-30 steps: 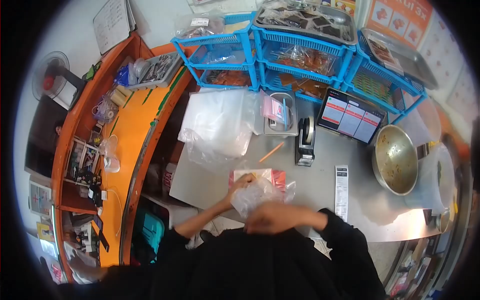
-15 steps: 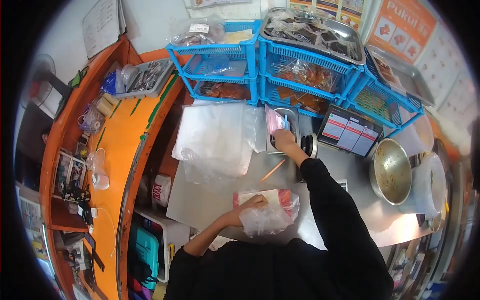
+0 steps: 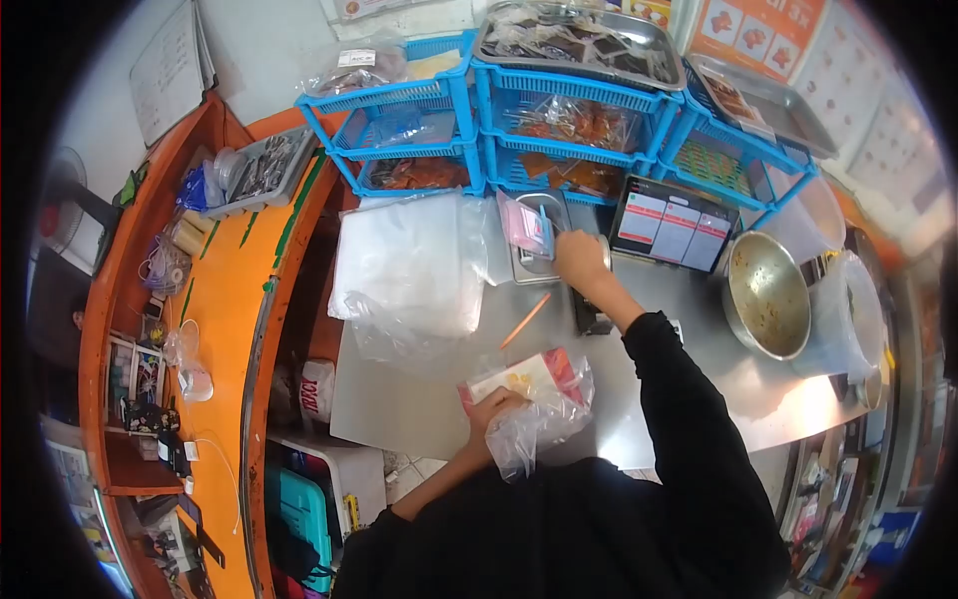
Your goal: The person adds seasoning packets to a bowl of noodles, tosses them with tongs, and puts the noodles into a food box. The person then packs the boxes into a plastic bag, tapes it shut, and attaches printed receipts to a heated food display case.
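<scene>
My left hand (image 3: 494, 414) is closed on a clear plastic bag (image 3: 544, 424) around a red and white packet (image 3: 529, 377) at the table's near edge. My right hand (image 3: 584, 262) reaches over the black tape dispenser (image 3: 591, 317) and hides much of it; its fingertips are beside the metal tray (image 3: 527, 268), and whether they hold anything is unclear. In that tray lie a pink packet (image 3: 523, 226) and a blue stick (image 3: 547, 222). An orange pencil-like stick (image 3: 526, 319) rests on the table between my hands.
Large clear bags (image 3: 407, 265) lie at the left of the metal table (image 3: 394, 394). Behind stand blue racks (image 3: 571, 150) and a tablet (image 3: 673, 226). A metal bowl (image 3: 766, 297) is at the right, beside a clear plastic tub (image 3: 848, 314). An orange counter (image 3: 232, 299) runs along the left.
My right hand has gone from near the bag to the tray, then slightly right towards the tape dispenser. The bagged packet has tilted under my left hand. The camera view has shifted.
</scene>
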`<act>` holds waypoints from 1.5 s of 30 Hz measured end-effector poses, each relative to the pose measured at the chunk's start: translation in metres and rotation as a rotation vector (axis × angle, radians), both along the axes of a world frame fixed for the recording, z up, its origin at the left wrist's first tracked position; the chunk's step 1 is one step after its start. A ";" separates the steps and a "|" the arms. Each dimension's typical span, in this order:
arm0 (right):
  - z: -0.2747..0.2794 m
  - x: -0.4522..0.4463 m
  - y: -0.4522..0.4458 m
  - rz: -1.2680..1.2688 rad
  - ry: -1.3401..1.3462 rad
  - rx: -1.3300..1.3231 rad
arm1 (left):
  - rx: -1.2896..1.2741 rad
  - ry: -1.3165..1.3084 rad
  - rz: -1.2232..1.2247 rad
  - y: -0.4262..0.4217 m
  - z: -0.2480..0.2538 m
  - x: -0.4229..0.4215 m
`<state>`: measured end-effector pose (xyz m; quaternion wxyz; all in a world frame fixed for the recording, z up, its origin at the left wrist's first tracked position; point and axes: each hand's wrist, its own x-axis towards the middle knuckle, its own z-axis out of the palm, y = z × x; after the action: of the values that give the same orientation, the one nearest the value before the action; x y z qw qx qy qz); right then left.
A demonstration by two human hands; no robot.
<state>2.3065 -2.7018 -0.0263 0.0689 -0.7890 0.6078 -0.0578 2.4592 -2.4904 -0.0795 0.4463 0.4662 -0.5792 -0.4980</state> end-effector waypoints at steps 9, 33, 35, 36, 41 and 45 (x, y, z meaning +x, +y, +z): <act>-0.014 -0.029 0.167 0.531 -0.566 -0.367 | -0.764 -0.636 0.247 -0.009 0.040 -0.004; -0.057 0.003 0.196 0.352 -0.963 -0.478 | -0.511 -0.999 -0.028 -0.022 0.074 0.007; -0.058 0.009 0.195 0.361 -1.020 -0.500 | -0.394 -1.064 -0.052 -0.027 0.071 0.012; -0.056 0.012 0.194 0.408 -1.004 -0.525 | -0.293 -0.911 -0.064 -0.033 0.072 0.011; -0.037 0.015 0.179 0.542 -0.930 -0.603 | 0.252 -0.525 -0.075 -0.055 0.069 0.020; -0.033 0.017 0.173 0.629 -0.894 -0.507 | 0.509 -0.304 -0.016 -0.055 0.069 0.017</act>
<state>2.3235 -2.5285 -0.0595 0.1413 -0.8220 0.2244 -0.5040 2.4759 -2.5455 -0.0100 0.2192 0.6276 -0.4995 -0.5555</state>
